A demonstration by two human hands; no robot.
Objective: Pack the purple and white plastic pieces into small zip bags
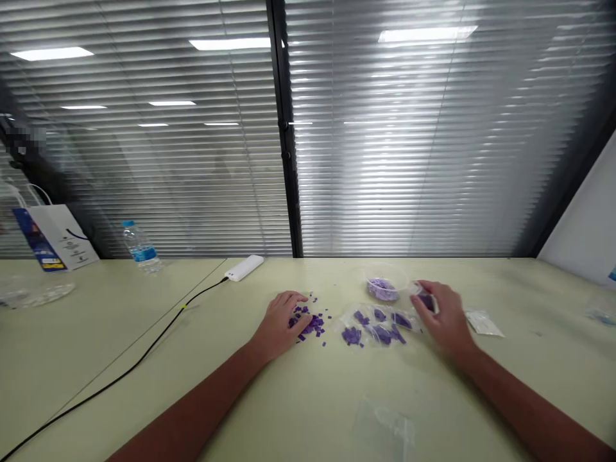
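Note:
My left hand (280,324) rests on the table beside a loose pile of small dark purple squares (314,325), fingers apart and curved around its left side. My right hand (443,317) is closed on a small clear bag (426,299) with dark purple pieces in it, partly hidden by the fingers. Between the hands lie several clear bags (381,333) holding purple pieces. Just behind them stands a round clear tub (384,287) with lighter purple pieces at its bottom.
An empty-looking clear bag (384,431) lies near the front. Right of my right hand is a white packet (484,323). A white power bank (244,267) with a black cable (158,343), a water bottle (141,248) and a paper bag (60,237) are leftward.

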